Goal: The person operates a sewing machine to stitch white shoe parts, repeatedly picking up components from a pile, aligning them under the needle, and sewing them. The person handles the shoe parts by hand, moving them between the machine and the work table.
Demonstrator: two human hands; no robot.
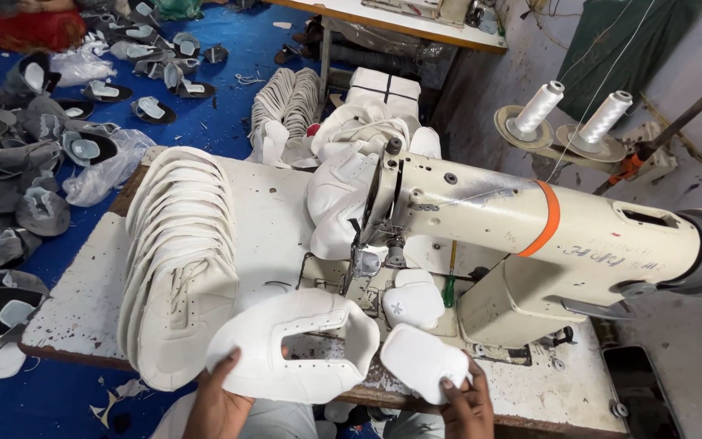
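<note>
— What is in hand at the bench?

— The left hand (223, 390) is clamped on the edge of a white shoe upper (290, 345), held flat at the near edge of the table (83, 293). The right hand (466, 400) has its fingers closed on a small white tongue piece (420, 362), just beside the upper and apart from it.

— Progress?

— By my judgement, early for this pair: neither piece is under the needle (365, 262) of the sewing machine (530, 236), and the two are not yet joined. A fanned stack of uppers (176, 244) lies at the left; whether those are stitched I cannot tell. More tongue pieces (413, 299) lie by the machine base, and a heap of white work (351, 154) sits behind the head.

— Surface and room?

— Tabletop white, chipped and stained. Two thread cones (574, 110) stand behind the machine. Blue floor (221, 114), strewn with grey and black uppers (34, 154) at the left.
</note>
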